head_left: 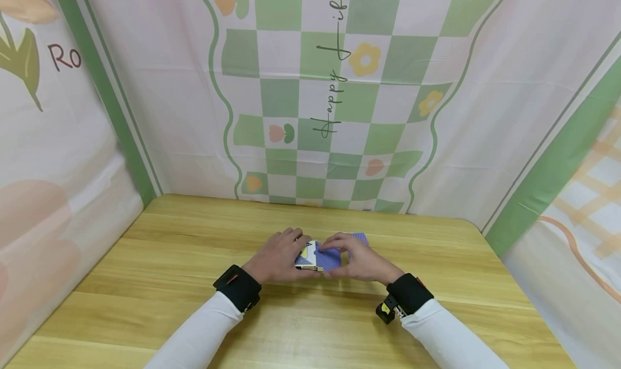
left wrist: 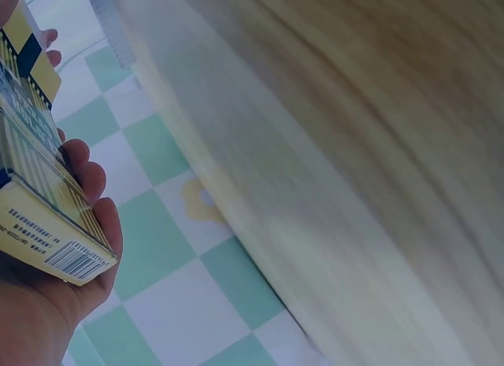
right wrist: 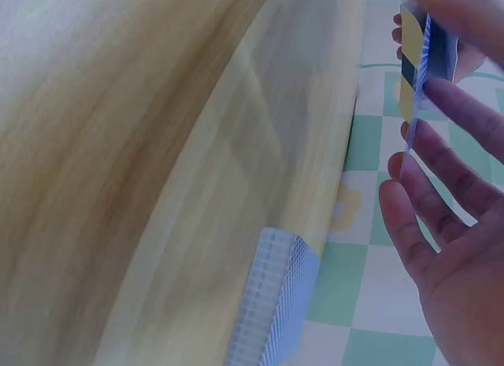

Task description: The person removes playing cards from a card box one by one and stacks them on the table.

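Note:
My left hand [head_left: 280,255] grips a playing-card box [head_left: 306,257], its fingers and thumb round the sides. In the left wrist view, the card box [left wrist: 47,216] shows a yellowish end with a barcode. Blue-backed playing cards [head_left: 330,258] stick out of the box's right end. With thumb and fingers, my right hand [head_left: 361,260] pinches these cards at their edges. The right wrist view has the cards [right wrist: 425,59] edge-on, beside the fingers of the right hand [right wrist: 465,248]. Partly hidden behind that hand, a stack of blue playing cards [head_left: 360,237] lies on the table.
The wooden table [head_left: 170,283] has its back edge against a green-and-white checked cloth [head_left: 317,99]. More patterned cloth hangs at the left and right sides. The card stack [right wrist: 272,295] lies near the table's far edge. Black straps with cameras sit on both wrists.

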A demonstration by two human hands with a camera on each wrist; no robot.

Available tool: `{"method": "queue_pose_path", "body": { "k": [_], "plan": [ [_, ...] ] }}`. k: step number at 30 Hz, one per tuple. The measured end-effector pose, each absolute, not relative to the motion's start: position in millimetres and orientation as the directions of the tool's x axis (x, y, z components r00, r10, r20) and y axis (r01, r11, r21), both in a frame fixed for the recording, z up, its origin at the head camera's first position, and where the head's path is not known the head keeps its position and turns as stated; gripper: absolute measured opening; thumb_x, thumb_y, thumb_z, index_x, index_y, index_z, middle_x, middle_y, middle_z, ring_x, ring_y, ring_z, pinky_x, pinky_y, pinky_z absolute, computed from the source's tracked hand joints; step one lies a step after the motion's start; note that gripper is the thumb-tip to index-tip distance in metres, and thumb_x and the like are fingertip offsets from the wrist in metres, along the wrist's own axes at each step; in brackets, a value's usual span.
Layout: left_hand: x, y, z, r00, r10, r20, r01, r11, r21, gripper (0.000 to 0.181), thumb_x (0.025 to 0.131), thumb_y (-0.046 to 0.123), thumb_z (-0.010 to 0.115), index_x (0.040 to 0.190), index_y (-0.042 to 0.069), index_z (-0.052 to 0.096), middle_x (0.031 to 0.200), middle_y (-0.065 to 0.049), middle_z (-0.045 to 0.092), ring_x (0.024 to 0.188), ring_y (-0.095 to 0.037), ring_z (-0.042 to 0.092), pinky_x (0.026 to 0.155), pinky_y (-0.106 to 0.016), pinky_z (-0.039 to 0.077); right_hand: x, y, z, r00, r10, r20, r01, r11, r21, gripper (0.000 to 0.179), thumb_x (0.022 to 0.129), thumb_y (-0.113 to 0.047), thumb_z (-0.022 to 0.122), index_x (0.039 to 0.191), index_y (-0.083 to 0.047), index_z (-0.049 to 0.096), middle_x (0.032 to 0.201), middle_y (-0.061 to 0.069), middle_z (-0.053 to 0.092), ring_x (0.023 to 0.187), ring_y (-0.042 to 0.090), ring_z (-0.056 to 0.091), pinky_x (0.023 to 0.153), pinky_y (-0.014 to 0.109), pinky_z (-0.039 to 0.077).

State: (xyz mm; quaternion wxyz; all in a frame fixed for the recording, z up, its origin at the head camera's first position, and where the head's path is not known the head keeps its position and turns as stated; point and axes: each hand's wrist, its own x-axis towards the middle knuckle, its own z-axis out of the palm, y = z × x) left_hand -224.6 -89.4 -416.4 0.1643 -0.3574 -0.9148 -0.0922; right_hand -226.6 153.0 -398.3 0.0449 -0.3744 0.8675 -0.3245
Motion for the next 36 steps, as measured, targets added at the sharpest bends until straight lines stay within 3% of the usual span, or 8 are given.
{"method": "queue_pose_path", "body": {
  "k": [11,21,30,36],
  "plan": [
    [-223.4,-90.8,-415.0,-0.698,0.615,0.366,0.677,0.733,0.061,0.081,0.073,0.080,0.041,0.123,0.017,0.052,0.111,0.000,0.051,0.092,-0.013,0.045,0.074,-0.032,0.040,-225.6,160.0,-392.1,-0.734,-0.659,0.162,-0.619,0.551,-0.560,0.049,0.073,-0.038,0.075,0.118,-0.025,0.059,0.121,-0.007,0.052,0.107,0.014,0.048,0.081,0.034,0.043],
    [-224.6,-91.7,-415.6,-0.728,0.591,0.347,0.647,0.759,0.066,0.082,0.073,0.078,0.045,0.126,0.016,0.051,0.114,-0.003,0.051,0.096,-0.016,0.047,0.077,-0.035,0.041,-232.2,179.2,-395.9,-0.727,-0.660,0.190,-0.635,0.541,-0.552,0.045,0.074,-0.031,0.074,0.115,-0.020,0.061,0.121,0.001,0.053,0.113,0.023,0.047,0.083,0.038,0.042],
    [-224.8,-92.8,-416.8,-0.751,0.574,0.326,0.622,0.780,0.060,0.082,0.073,0.078,0.046,0.124,0.015,0.052,0.113,-0.001,0.050,0.098,-0.016,0.047,0.080,-0.038,0.040,-236.4,187.2,-394.3,-0.824,-0.515,0.237,-0.553,0.638,-0.536,0.044,0.071,-0.032,0.076,0.110,-0.018,0.063,0.113,0.001,0.055,0.103,0.022,0.051,0.083,0.038,0.041],
    [-224.4,-93.0,-418.0,-0.764,0.567,0.309,0.612,0.789,0.064,0.082,0.073,0.078,0.046,0.123,0.015,0.052,0.111,0.000,0.050,0.096,-0.016,0.047,0.080,-0.038,0.040,-240.6,188.0,-398.0,-0.877,-0.375,0.300,-0.480,0.713,-0.511,0.048,0.071,-0.039,0.075,0.108,-0.010,0.065,0.106,0.006,0.057,0.094,0.023,0.053,0.073,0.034,0.044]
  ]
}}
